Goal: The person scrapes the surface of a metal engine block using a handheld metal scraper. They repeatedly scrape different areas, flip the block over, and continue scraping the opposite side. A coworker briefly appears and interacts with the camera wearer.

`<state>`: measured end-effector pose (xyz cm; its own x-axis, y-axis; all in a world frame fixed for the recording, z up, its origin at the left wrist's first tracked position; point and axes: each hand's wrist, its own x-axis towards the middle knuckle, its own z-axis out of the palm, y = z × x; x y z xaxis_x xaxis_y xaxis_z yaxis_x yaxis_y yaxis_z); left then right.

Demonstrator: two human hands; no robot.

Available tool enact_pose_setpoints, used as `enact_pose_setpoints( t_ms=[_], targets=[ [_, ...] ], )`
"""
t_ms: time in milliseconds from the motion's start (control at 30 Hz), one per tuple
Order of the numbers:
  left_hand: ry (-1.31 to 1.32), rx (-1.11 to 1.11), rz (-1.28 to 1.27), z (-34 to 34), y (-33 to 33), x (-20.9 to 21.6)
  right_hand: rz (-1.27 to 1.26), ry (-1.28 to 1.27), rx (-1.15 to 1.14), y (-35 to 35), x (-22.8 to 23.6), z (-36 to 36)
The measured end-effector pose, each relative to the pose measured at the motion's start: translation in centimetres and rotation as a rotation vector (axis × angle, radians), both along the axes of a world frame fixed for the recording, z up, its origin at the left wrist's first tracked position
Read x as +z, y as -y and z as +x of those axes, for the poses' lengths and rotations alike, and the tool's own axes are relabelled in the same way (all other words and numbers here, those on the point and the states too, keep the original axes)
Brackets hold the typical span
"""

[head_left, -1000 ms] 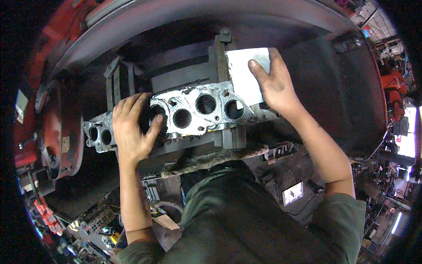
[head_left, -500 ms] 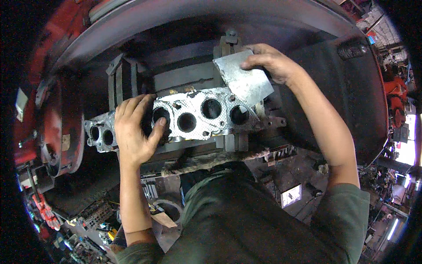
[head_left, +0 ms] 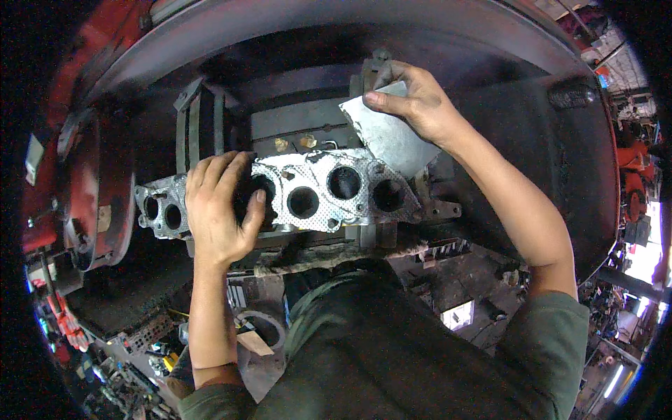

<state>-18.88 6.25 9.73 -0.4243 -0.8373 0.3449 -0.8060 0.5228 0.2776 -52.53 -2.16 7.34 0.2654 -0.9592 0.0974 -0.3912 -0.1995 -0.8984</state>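
Note:
A long metal manifold-like engine part lies crosswise before me, topped by a silvery dimpled gasket (head_left: 323, 197) with several large round holes and small bolt holes. My left hand (head_left: 220, 203) is clasped over its left half, fingers curled toward the far edge and thumb apart on the near side. Part of the gasket is hidden under that hand. Between thumb and fingers, my right hand (head_left: 409, 101) pinches a thin grey metal plate (head_left: 399, 136) with a ragged left edge. The plate is tilted, and its lower end overlaps the gasket's far right edge; whether they touch, I cannot tell.
Two upright metal supports (head_left: 199, 129) stand behind the part, inside a large dark curved housing (head_left: 490, 63). A red round flange (head_left: 105, 203) is at left. A ragged cloth-like roll (head_left: 336, 257) lies along the near edge. Below are a ring (head_left: 269, 329) and clutter on the floor.
The plate has tilted, showing its face at another angle, and the right hand has shifted slightly left and up. My left hand stays on the part. The view has shifted a little.

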Motion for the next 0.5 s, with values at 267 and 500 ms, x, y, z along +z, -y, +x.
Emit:
enact_pose_setpoints(
  t_ms=[267,500],
  targets=[
    [-0.04,-0.016,0.01,-0.1,0.0,0.2,0.008,0.04,0.034,-0.1,0.6,0.2],
    [-0.05,-0.005,0.007,0.2,-0.1,0.0,0.152,-0.196,-0.223,-3.0,2.5,-3.5]
  ],
)
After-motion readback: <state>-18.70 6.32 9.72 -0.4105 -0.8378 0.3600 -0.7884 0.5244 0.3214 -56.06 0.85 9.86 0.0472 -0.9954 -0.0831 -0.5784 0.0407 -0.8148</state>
